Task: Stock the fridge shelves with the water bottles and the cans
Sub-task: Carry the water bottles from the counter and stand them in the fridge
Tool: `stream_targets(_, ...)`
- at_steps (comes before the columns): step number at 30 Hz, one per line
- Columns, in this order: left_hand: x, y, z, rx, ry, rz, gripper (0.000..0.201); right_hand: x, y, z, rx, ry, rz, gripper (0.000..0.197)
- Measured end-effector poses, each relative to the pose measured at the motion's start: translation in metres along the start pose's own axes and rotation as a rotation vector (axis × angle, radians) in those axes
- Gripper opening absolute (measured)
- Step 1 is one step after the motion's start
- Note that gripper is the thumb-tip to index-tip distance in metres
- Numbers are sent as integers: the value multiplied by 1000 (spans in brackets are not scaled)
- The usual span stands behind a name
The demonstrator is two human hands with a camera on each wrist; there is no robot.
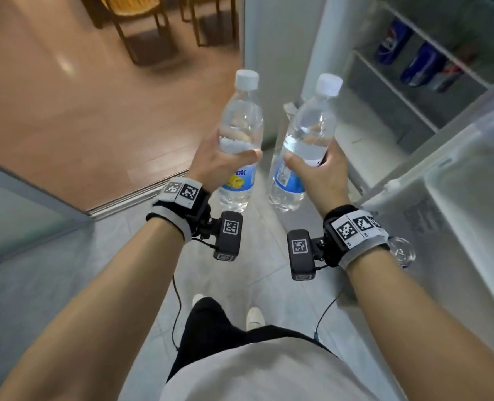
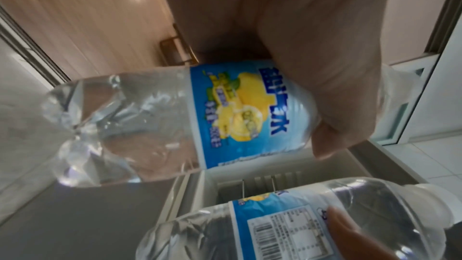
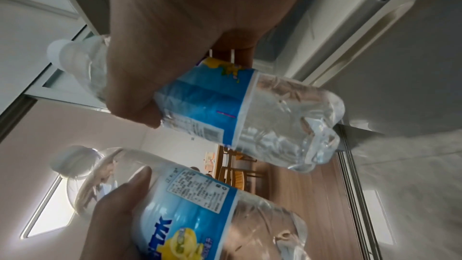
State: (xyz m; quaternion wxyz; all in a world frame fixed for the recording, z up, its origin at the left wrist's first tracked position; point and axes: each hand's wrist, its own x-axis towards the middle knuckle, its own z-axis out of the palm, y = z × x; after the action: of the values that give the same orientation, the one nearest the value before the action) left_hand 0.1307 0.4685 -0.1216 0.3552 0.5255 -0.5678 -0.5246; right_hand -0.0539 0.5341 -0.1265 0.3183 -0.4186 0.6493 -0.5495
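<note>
My left hand (image 1: 222,160) grips a clear water bottle (image 1: 241,120) with a white cap and a blue lemon label, held nearly upright. Beside it, my right hand (image 1: 316,169) grips a second, like bottle (image 1: 306,134), tilted a little to the right toward the open fridge. In the left wrist view the left bottle (image 2: 175,118) fills the middle and the right bottle (image 2: 300,222) shows below. In the right wrist view the right bottle (image 3: 250,110) lies above the left bottle (image 3: 195,205). Blue cans (image 1: 405,50) lie on a wire fridge shelf (image 1: 431,44) at the upper right.
The open fridge door (image 1: 454,198) with its pale bins stands at the right. Another bottle's base (image 1: 402,251) peeks out behind my right wrist. Wooden floor (image 1: 81,96) and chairs (image 1: 141,18) lie to the upper left, a glass sliding door (image 1: 14,209) at the left.
</note>
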Motion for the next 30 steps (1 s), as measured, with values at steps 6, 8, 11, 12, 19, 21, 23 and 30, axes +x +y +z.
stream_targets(6, 133, 19, -2, 87, -175, 73, 53, 91, 4, 28, -107, 171, 31, 35)
stream_targets(8, 178, 32, 1, 95, -288, 98, 53, 120, 4, 35, -130, 255, 71, 39)
stream_targets(11, 241, 50, 10, 113, -468, 126, 49, 157, 0, 39, -151, 409, 136, 42)
stream_targets(12, 259, 56, 14, 120, -510, 130, 48, 166, -1, 39, -154, 464, 146, 41)
stream_targets(19, 345, 88, 84, 159, -766, 221, 48, 214, -16, 13, -224, 756, 225, 41)
stream_targets(21, 354, 99, 112, 154, -848, 251, 45, 226, -17, -4, -223, 834, 258, 42)
stream_targets(23, 360, 112, 145, 155, -905, 290, 43, 239, -15, -24, -224, 927, 275, 43)
stream_targets(30, 371, 172, 251, 56, -955, 315, 49, 273, -19, -102, -150, 1203, 258, 27)
